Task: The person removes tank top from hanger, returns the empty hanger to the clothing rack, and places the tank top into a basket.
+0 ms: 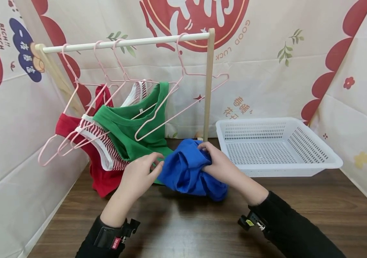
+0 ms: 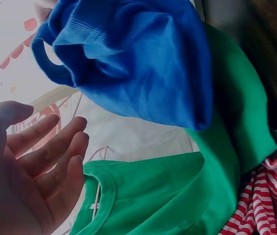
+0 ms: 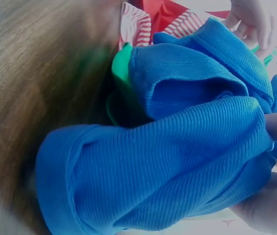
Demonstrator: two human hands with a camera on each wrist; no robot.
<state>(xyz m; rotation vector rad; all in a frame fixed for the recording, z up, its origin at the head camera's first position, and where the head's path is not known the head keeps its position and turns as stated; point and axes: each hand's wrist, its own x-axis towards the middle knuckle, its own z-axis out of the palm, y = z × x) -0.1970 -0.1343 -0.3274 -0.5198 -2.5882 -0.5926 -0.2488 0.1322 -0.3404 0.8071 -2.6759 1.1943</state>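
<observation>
A bunched blue ribbed garment (image 1: 186, 168) hangs from my right hand (image 1: 217, 163), whose fingers and thumb pinch its upper edge. In the right wrist view its ribbed cloth and a folded opening (image 3: 192, 95) face the camera. My left hand (image 1: 141, 175) is just left of the blue cloth, fingers loosely bent and holding nothing. The left wrist view shows this palm (image 2: 35, 181) apart from the garment. Behind the left hand, a green top (image 1: 138, 125) hangs on a pink hanger. An unfilled pink hanger (image 1: 183, 77) hangs at the rail's right end.
A white rail (image 1: 128, 43) on wooden posts bears several pink hangers. Red clothing (image 1: 106, 182) and a red-and-white striped top (image 1: 106, 147) hang at its left. A white perforated basket (image 1: 283, 166) stands right of the post (image 1: 209, 86) on the wooden table (image 1: 177, 229).
</observation>
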